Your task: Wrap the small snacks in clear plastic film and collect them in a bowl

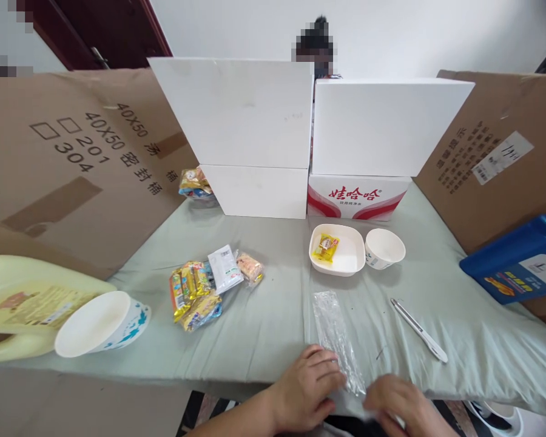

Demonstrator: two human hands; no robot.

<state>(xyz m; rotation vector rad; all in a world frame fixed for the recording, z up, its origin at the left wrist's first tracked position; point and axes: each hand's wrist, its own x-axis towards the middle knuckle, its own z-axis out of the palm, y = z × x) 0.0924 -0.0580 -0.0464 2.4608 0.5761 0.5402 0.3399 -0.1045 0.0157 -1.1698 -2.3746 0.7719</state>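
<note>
A clear, crinkled plastic bag [334, 334] lies flat and long on the cloth in front of me. My left hand [312, 382] rests at its left side near the table's front edge, fingers loosely bent and touching the plastic. By the bag's near end is my right hand [395, 400], its fingers curled together and slightly blurred; whatever they may hold is hidden. Beyond the bag, a white tray [352, 266] contains a small yellow snack packet [326, 247]. A white paper bowl [384, 249] stands against the tray's right side. Right of the bag lies a white utility knife [419, 331].
Snack packets [193, 288] and a white sachet [225, 269] are piled at left. A tilted paper bowl [102, 325] leans by a pale yellow jug [31, 303]. White boxes [266, 191] stand behind, cardboard [131, 145] flanks the table, and a blue bottle [519, 261] is right.
</note>
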